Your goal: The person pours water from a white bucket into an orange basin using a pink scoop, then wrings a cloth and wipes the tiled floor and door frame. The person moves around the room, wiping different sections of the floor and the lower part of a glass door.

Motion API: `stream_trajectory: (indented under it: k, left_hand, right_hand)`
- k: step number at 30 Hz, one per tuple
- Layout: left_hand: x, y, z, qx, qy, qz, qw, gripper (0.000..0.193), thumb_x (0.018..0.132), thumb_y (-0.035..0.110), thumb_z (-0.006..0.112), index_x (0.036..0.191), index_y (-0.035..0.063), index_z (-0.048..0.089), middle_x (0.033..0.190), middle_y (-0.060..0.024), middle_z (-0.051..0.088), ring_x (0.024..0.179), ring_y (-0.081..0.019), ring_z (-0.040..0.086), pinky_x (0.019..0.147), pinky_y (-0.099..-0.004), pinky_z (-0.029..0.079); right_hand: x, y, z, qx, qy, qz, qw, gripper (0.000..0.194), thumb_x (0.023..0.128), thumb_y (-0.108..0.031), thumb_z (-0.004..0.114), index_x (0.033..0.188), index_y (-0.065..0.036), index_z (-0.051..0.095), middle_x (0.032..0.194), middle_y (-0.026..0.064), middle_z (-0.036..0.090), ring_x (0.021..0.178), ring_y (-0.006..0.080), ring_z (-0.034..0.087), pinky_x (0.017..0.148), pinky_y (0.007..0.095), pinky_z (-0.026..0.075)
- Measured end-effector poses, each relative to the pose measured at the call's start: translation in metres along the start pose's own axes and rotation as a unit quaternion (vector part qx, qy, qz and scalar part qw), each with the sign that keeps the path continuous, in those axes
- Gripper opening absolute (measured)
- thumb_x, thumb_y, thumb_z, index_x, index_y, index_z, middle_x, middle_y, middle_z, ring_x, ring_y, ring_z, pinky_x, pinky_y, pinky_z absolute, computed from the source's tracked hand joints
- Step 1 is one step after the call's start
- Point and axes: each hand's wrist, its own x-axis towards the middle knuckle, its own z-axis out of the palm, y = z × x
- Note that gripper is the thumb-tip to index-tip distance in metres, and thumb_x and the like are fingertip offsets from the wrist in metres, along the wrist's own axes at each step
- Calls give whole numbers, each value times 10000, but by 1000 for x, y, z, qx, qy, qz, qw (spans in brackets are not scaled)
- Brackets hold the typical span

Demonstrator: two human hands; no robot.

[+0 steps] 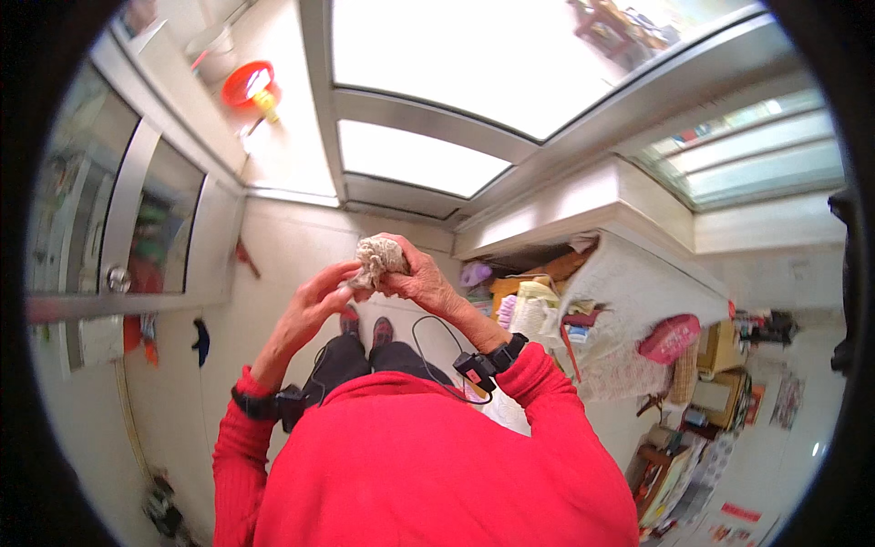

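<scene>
A crumpled, greyish-beige cloth is bunched up in front of my body, above the tiled floor. My right hand is wrapped around its bulk from the right side. From the left, the thumb and fingertips of my left hand meet at the cloth's loose lower end. Part of the cloth is hidden behind my right fingers. Both wrists wear black straps with small devices, and a thin black cable loops near the right one.
A glass-paned metal door stands at the left. Ahead is a bright doorway with an orange basin beyond it. On the right, a cloth-covered surface carries a pink item; a purple bottle and stacked goods sit beneath a ledge.
</scene>
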Motion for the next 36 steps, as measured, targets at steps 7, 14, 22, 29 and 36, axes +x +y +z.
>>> stream_trajectory:
  k: [7,14,22,29,36]
  left_hand:
    - [-29,-42,-73,46,59,-67,995,443,902,260,536,1269,33,433,1022,-120,597,846,-195,619,692,-300,509]
    - [-94,-118,-182,73,217,-202,952,368,902,231,483,1205,22,464,920,-124,612,729,-187,618,605,-300,513]
    - [-77,-132,-174,60,195,-263,943,361,899,221,492,1184,0,470,890,-139,610,713,-212,628,593,-305,521]
    - [-65,-128,-126,71,209,-275,936,355,909,225,482,1174,-12,472,892,-146,607,721,-216,629,601,-306,525]
    - [-54,-130,-72,74,215,-303,925,346,902,218,484,1160,-13,478,883,-153,615,724,-228,634,598,-313,530]
  right_hand:
    - [-42,-29,-95,-42,228,-51,971,546,793,-103,684,1278,-126,436,1111,34,564,992,140,559,812,271,506]
    - [-84,-92,-205,-293,505,-157,796,547,821,-226,665,1283,-79,412,1170,110,538,1033,218,540,856,320,464]
    - [-71,-83,-307,-594,502,-46,627,477,787,-189,627,1227,-104,465,1229,136,464,1105,338,452,940,417,392]
    - [-140,-45,-413,-533,601,-12,596,416,746,-88,565,1157,-67,506,1139,142,526,1047,351,485,902,418,400]
    - [-220,-41,-521,-596,670,83,435,277,769,-213,597,978,-31,579,1004,159,586,968,365,525,860,443,391]
